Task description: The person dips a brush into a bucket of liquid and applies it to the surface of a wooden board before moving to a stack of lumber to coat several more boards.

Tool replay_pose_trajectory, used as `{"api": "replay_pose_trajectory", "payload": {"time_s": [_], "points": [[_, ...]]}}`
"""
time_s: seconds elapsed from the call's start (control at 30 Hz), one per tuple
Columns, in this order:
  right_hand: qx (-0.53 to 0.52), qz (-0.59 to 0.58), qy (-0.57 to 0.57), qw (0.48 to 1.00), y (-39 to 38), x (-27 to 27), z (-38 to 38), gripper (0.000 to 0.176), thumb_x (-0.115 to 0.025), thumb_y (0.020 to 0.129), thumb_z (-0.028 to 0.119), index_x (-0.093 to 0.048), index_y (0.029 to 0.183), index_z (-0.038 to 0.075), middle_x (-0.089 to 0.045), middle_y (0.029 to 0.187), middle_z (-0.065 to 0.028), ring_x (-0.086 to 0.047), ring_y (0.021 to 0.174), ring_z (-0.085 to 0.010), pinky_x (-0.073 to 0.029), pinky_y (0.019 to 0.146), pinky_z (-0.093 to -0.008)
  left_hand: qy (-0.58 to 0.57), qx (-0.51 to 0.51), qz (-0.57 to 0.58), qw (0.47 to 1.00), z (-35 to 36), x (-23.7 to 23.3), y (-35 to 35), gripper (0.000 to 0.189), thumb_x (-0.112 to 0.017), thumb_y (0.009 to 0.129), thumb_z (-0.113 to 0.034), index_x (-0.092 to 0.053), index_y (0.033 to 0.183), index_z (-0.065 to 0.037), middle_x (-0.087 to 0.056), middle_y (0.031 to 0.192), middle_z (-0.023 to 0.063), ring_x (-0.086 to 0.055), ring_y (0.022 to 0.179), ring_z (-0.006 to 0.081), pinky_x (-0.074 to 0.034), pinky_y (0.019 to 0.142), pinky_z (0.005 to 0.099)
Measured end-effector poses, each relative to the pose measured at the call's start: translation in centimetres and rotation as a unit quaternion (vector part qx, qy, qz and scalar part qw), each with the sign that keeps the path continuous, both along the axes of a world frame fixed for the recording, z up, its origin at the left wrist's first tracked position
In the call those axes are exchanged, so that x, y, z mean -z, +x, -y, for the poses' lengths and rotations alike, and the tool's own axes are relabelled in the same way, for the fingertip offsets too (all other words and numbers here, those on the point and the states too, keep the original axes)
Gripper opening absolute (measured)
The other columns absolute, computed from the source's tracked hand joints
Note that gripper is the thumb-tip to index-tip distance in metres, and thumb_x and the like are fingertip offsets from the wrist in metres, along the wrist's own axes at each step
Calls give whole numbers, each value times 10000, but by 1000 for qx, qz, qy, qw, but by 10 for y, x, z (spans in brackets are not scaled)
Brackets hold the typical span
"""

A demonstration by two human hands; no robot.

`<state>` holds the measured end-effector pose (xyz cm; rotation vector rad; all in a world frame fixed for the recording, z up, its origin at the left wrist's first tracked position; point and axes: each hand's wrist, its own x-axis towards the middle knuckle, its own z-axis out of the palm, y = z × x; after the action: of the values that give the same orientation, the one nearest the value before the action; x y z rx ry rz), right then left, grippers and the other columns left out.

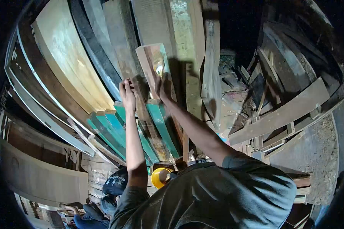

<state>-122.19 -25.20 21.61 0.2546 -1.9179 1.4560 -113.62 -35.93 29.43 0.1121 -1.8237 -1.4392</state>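
Observation:
My right hand (163,88) is closed around what looks like a paintbrush (159,69), its shiny metal part catching the light. The brush lies against the face of an upright pinkish board (147,63) with a pale green edge. To its left, my left hand (128,97) reaches up with curled fingers beside the top of a narrow brown plank (145,105). Those fingers seem to rest at the plank's edge, though their tips are partly in shadow. Below both hands, several green-painted boards (158,118) stand on end.
Tall planks lean behind, among them a wide pale board (63,49). Near my body is a yellow bucket (155,178) with greyish contents. Scrap wood and a long curved board (283,110) lie at right. A person (88,216) is at lower left.

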Motion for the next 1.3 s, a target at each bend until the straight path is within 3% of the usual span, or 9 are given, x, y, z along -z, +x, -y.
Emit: {"api": "replay_pose_trajectory", "payload": {"time_s": [0.27, 0.43, 0.5, 0.67, 0.83, 0.9, 1.03, 1.13, 1.3], "points": [[-163, 337, -175, 911, 41, 188, -5, 246, -406, 943, 239, -444, 1007, 5, -493, 724, -166, -516, 618, -294, -389, 482, -377, 82, -12, 117, 990, -23, 119, 30, 316, -465, 955, -320, -556, 976, -18, -552, 773, 14, -473, 682, 85, -388, 607, 242], [-231, 465, -288, 805, 69, 228, -9, 219, -406, 952, 268, -434, 961, 51, -447, 730, -99, -466, 577, -224, -364, 440, -333, -3, 17, 152, 988, -32, 153, 59, 377, -463, 948, -364, -556, 1000, -3, -566, 811, 38, -481, 701, 116, -402, 654, 271], [-255, 483, -330, 770, 72, 224, -8, 212, -405, 956, 279, -430, 942, 70, -428, 732, -72, -446, 560, -196, -354, 423, -316, 83, 58, 192, 976, -26, 173, 67, 374, -463, 950, -361, -544, 977, 3, -562, 822, 43, -486, 721, 123, -408, 674, 273], [-295, 431, -430, 736, 40, 169, 11, 206, -405, 966, 309, -419, 895, 116, -382, 738, -5, -396, 519, -126, -328, 380, -272, 118, 92, 211, 966, 2, 215, 81, 286, -476, 954, -309, -490, 961, -23, -548, 830, 32, -486, 761, 116, -403, 713, 255], [-234, 391, -517, 724, 32, 5, 30, 272, -363, 966, 391, -387, 924, 124, -373, 823, -9, -428, 576, -151, -376, 424, -280, 135, 96, 208, 964, 30, 208, 101, 312, -471, 941, -372, -509, 926, -63, -506, 729, -12, -469, 646, 87, -383, 589, 211], [-252, 355, -524, 732, 30, -36, 36, 277, -394, 958, 382, -414, 881, 117, -389, 695, -22, -414, 525, -153, -368, 440, -281, 130, 109, 103, 980, 71, 272, 84, 289, -471, 949, -331, -507, 909, -47, -505, 744, 6, -457, 671, 102, -392, 629, 231], [-240, 290, -573, 728, 0, -60, 52, 184, -396, 944, 182, -444, 799, 78, -426, 647, -38, -431, 496, -154, -400, 432, -296, 87, 43, 189, 977, 89, 240, 101, 388, -439, 957, -360, -542, 972, 14, -565, 824, 69, -506, 787, 155, -417, 733, 324], [-220, 277, -524, 775, 38, -116, 49, 117, -324, 874, 67, -420, 809, 51, -446, 678, -57, -433, 482, -156, -366, 420, -299, 83, 85, 223, 968, 88, 171, 123, 374, -449, 957, -353, -540, 954, 10, -557, 789, 58, -492, 725, 123, -414, 675, 280], [-261, 186, -486, 813, 43, -127, 51, 70, -340, 903, 76, -393, 941, 50, -415, 681, -39, -367, 466, -110, -331, 398, -288, 185, 105, 133, 968, 97, 180, 121, 368, -447, 957, -362, -528, 1004, -6, -554, 827, 32, -486, 745, 100, -410, 677, 238]]}}
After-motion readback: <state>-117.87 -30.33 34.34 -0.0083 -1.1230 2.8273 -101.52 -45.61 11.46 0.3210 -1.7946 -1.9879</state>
